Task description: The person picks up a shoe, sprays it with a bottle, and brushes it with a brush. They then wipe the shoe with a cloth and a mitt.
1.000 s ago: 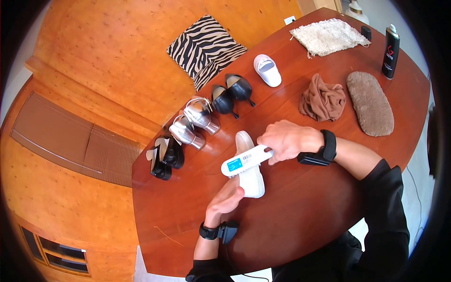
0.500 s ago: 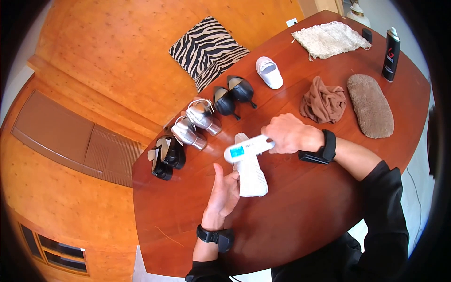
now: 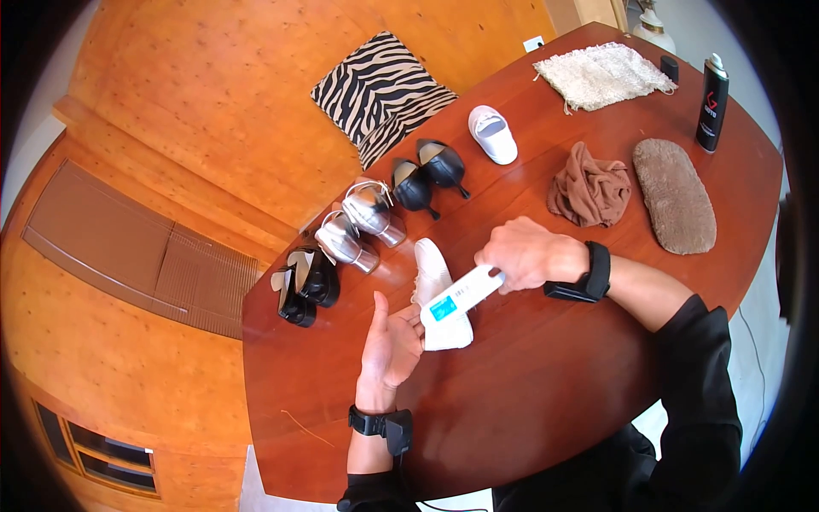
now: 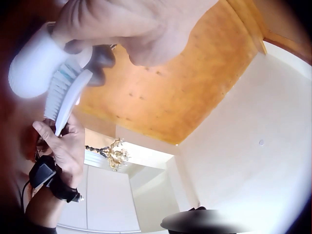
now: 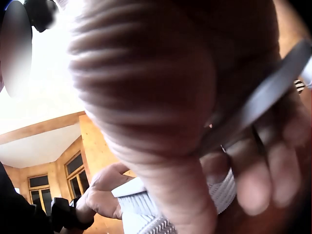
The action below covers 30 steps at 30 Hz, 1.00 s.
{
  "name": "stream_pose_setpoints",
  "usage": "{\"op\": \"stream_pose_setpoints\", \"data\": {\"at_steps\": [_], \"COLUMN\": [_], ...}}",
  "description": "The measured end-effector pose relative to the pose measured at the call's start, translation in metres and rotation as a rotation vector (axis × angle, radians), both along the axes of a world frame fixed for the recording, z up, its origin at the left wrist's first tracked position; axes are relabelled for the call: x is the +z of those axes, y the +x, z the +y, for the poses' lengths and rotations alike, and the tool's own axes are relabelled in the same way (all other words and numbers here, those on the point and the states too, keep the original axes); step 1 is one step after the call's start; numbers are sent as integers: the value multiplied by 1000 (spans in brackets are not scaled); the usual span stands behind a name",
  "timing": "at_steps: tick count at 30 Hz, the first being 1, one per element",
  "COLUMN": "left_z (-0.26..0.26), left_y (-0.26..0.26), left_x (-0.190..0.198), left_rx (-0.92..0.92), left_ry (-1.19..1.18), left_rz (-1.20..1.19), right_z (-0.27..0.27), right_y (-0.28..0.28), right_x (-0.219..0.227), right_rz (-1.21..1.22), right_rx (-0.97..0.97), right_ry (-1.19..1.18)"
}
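Note:
My left hand point(image 3: 392, 346) holds a white shoe point(image 3: 433, 266) over the table, thumb raised and its other fingers partly hidden at the shoe. The left wrist view shows those fingers reaching to the opening of the shoe point(image 4: 31, 68). My right hand point(image 3: 533, 253) grips the handle end of a white scrub brush point(image 3: 465, 294) with a blue label on its back. The brush lies slantwise across the shoe in the head view. Its bristles point(image 4: 59, 90) face the shoe's side in the left wrist view. Ridged sole tread point(image 5: 158, 225) appears below the brush in the right wrist view.
Silver heels point(image 3: 368, 209), black heels point(image 3: 442, 162), black shoes point(image 3: 316, 275) and another white shoe point(image 3: 493, 135) line the far edge. To the right are a brown cloth point(image 3: 590, 188), a fuzzy brown pad point(image 3: 676, 196), a cream cloth point(image 3: 604, 75) and a black spray can point(image 3: 712, 107).
The white shoe has turned in my left hand and shifted a little left. My left thumb has lifted off it and stands up. The brush has moved down along the shoe, tilting more steeply.

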<state>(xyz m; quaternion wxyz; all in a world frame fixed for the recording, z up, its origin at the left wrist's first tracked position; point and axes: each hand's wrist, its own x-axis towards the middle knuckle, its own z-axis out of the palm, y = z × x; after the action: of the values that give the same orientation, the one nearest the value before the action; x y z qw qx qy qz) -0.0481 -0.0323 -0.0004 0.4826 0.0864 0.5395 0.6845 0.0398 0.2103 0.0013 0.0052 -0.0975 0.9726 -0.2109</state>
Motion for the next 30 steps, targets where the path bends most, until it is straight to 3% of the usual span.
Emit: {"op": "stream_pose_setpoints", "data": {"at_steps": [4,6,9,13,19,22,26,30], "left_z": [-2,-4,-5,-4,-4,-1,0,-2], "left_y": [1,0,-1,0,1,1,-2,-5], "left_x": [5,8,9,9,8,3,-1,-3], "left_rx": [-42,-59,-87,-102,-79,-75,-59,-121], "left_ry": [-16,-25,-33,-59,-104,-145,-132,-145], "left_rz": [39,57,64,86,150,201,201,178], "right_z": [2,0,-7,-10,18,15,-6,-21], "right_y": [-7,-6,3,-2,-15,-13,-5,-2], "right_x": [-5,-6,2,-10,-11,-9,-10,-16], "right_rz": [95,101,25,23,-2,-5,-19,-21], "right_rx": [-227,-220,132,196,-243,-249,108,225], "right_ry": [48,51,-9,7,33,25,-50,-8]}}
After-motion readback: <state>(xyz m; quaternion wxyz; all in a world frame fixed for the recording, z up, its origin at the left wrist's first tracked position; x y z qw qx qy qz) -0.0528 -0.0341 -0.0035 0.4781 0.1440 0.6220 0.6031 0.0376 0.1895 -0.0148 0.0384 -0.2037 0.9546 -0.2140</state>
